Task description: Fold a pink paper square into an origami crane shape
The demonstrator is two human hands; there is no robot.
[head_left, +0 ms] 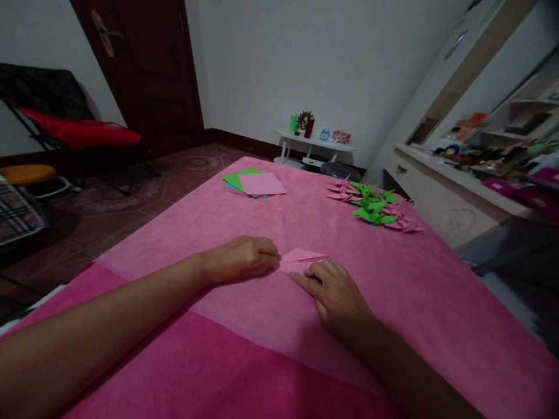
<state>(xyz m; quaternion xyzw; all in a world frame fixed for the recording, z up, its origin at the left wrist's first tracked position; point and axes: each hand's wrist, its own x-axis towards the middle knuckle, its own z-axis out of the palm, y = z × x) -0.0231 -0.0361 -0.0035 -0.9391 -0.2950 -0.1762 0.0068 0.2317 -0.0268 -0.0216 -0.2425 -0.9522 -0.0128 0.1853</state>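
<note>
A folded piece of pink origami paper point(301, 255) lies on the pink-covered table, long and pointed, with layered folds along its right side. My left hand point(244, 259) rests at its left end, fingers bent together and closed on the tip. From the near right, my right hand point(338, 291) grips the lower right edge, its fingers curled and the thumb stretched along the paper. Part of the paper's near side is hidden under the right fingers.
A stack of coloured paper squares point(262, 184) lies near the far left edge. Several green and pink folded paper cranes point(373, 205) are heaped at the far right. Beyond the table are a low white stand point(317, 141), a cluttered dresser point(454, 183) and a chair with red cloth point(87, 134).
</note>
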